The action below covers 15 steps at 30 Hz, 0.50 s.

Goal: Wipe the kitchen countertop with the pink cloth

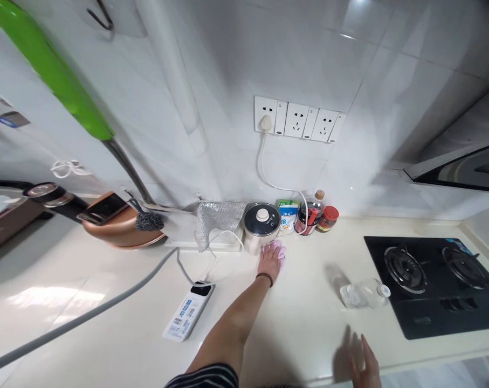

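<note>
My left hand (270, 261) presses a pink cloth (282, 253) against the pale countertop, its fingers over the cloth. Just beyond it stands a small cream electric pot (262, 223) with a dark glass lid and a pale knob. The pot's handle points toward me, beside my fingers. My right hand (364, 366) hovers at the lower right near the counter's front edge, holding nothing, fingers apart. Nearest to it is a clear plastic bottle (365, 295) with a white cap; whether it stands or lies I cannot tell.
Jars with red lids (328, 217) and a white seasoning bag (288, 215) line the wall beside the pot. A white cord runs to the wall socket (265, 116). A gas hob (434, 285) lies right. A power bank (190, 311), grey hose (86, 315) and copper-coloured pan (118, 231) are left.
</note>
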{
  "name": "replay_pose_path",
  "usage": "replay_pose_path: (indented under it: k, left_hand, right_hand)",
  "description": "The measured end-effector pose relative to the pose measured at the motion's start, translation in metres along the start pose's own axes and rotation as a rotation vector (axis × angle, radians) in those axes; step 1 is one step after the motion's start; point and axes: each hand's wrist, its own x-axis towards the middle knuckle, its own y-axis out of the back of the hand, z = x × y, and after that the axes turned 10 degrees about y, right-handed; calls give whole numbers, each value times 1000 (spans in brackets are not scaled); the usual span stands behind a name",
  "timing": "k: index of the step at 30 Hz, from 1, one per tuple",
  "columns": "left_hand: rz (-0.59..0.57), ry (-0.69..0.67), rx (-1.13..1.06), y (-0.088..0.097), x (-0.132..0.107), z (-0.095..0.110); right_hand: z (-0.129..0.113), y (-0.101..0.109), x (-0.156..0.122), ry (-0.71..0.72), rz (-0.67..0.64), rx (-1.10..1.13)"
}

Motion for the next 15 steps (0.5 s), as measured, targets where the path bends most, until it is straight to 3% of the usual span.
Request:
replay_pose_path:
  k: [4,9,12,15]
  left_hand:
    - [111,170,-12,1,-14,-26]
    - [194,277,-42,-7,-17,-12]
    - [121,128,-34,-28,-45,3]
    - [48,-35,8,-48,-89,0]
  right_hand:
    - [-5,-17,0,-20,-60,-16]
    - [-12,-30,3,-13,-22,-30]
    - [-11,-29,5,-9,-52,-32]
    - [-7,-25,8,-4,-87,-72]
